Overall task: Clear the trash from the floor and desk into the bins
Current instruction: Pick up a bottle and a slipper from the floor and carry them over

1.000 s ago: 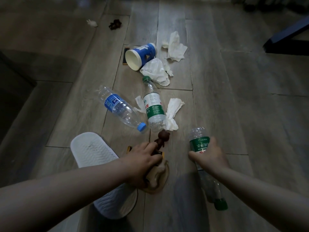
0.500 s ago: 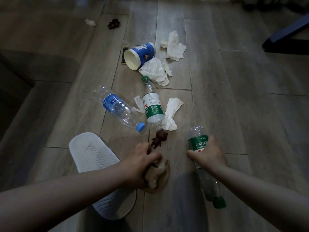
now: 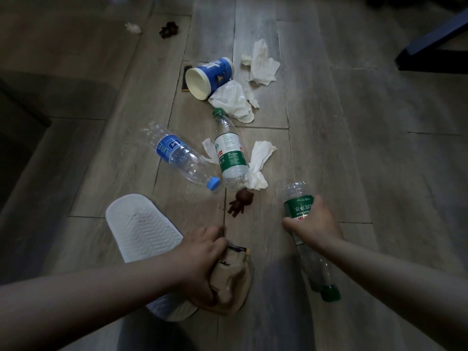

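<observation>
Early going, by my read: no bin in view, and most of the litter is on the floor [image 3: 367, 173]. You have two pieces in hand. Your right hand [image 3: 314, 224] is wrapped round the held bottle [image 3: 296, 198] at its label, base pointing away and green cap toward you. Your left hand [image 3: 202, 259] is curled tight on a tan pouch [image 3: 231, 277], low and just beside the slipper [image 3: 141, 231]; can't tell if the pouch is off the floor. Nothing shows as binned, so both need dropping off and then the pile ahead needs clearing. The desk isn't visible, so its state is unknown. Counts: one slipper, probably not trash. Three bottles: the held one, plus the blue bottle [image 3: 177, 158] and the green bottle [image 3: 230, 155] lying side by side, caps on. One cup [image 3: 210, 77] on its side, lying on a dark flat card [image 3: 185, 81]. At least four tissues [image 3: 262, 63], clustered round the cup and the green bottle. One pouch. One toy bear [image 3: 239, 202] near the green bottle's base. Far off are two scraps, a dark scrap [image 3: 168, 29] and a white scrap [image 3: 133, 27].
</observation>
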Motion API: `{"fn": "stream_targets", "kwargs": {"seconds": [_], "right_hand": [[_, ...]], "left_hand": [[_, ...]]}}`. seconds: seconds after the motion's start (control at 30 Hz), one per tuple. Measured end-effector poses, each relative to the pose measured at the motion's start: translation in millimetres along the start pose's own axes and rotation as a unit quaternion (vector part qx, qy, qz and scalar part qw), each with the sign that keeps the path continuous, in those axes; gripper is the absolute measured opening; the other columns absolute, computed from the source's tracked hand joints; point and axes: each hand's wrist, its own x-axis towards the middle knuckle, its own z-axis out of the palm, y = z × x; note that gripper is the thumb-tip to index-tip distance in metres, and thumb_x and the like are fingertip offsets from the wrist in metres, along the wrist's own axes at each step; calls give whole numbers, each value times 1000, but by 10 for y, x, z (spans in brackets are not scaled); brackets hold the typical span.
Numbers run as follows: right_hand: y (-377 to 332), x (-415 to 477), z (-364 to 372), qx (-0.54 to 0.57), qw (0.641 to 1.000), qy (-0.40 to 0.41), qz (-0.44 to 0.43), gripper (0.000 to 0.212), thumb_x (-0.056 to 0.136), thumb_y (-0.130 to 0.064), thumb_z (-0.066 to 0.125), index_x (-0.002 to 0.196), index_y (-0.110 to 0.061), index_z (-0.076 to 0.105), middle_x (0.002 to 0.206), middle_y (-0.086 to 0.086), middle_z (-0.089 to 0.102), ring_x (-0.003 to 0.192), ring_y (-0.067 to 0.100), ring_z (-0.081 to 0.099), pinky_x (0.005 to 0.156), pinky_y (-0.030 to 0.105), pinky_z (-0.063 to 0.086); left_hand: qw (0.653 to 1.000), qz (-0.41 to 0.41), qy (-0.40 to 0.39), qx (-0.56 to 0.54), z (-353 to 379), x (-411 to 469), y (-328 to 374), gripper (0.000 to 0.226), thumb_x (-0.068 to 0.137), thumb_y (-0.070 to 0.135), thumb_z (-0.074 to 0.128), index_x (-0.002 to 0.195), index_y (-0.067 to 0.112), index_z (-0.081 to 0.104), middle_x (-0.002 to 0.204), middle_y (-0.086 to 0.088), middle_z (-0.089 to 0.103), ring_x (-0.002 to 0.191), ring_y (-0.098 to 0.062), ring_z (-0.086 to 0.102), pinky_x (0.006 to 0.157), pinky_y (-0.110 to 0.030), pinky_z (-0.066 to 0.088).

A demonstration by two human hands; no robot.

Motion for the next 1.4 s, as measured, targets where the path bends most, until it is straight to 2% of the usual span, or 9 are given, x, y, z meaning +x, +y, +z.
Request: {"fn": "stream_targets", "kwargs": {"seconds": [0.13,0.3,0.5,0.73,0.97,1.07,1.17,1.33,1.4], "right_hand": [[15,13,8,-1,1000,-8,-1,80,60,-43,79,123,-17,39,103,4,53,85,22,56,64,31,44],[25,13,7,-7,1000,-7,-3,81,60,-44,78,124,-17,38,104,4,53,86,23,56,62,30,42],[11,0,-8,-5,1000,-14,-5,81,62,-43,79,126,-17,37,105,4,52,86,22,56,63,30,44],[-38,-33,-31,-5,1000,-12,-2,80,64,-41,78,127,-15,37,108,6,53,92,25,57,76,39,51],[-66,-59,-41,-5,1000,-7,1,80,64,-41,77,128,-15,37,110,7,54,94,27,57,80,42,52],[-69,-64,-43,-3,1000,-3,3,80,63,-41,77,128,-15,37,109,7,54,94,27,57,80,42,52],[-78,-79,-43,0,1000,-4,1,79,64,-40,77,127,-15,37,109,7,55,93,27,58,79,43,53],[-78,-81,-68,0,1000,-18,0,80,66,-39,78,129,-14,36,112,8,53,96,27,57,82,45,53],[-75,-80,-72,2,1000,-22,-1,80,66,-39,78,129,-14,35,112,8,53,96,27,57,82,47,53]], "left_hand": [[998,13,-38,55,31,-70,4,102,62,57,74,143,15,28,153,-6,6,138,-27,11,115,-40,14],[999,2,10,41,62,-56,37,95,62,56,75,138,18,34,141,-5,22,123,-22,28,105,-32,31],[992,-66,89,-57,-79,173,-56,88,59,54,76,131,24,36,128,0,29,113,-16,29,98,-30,36],[992,-12,112,-53,-200,347,-24,91,61,53,77,135,26,31,128,4,36,110,-14,36,96,-30,36],[997,33,52,-43,-144,207,30,94,59,59,76,134,26,30,137,2,27,120,-15,31,103,-31,34],[999,45,-6,8,-48,89,12,97,61,60,74,139,22,30,156,-3,3,138,-24,14,115,-34,17],[999,9,-37,29,-4,106,3,99,65,57,73,144,20,27,158,-7,-12,144,-28,-2,118,-39,6],[1000,5,6,24,-97,228,33,91,61,57,75,135,20,39,144,-4,20,129,-23,24,108,-33,28],[1000,5,20,19,-81,235,43,89,61,56,75,133,21,40,137,-2,26,123,-20,28,105,-33,31]]}}
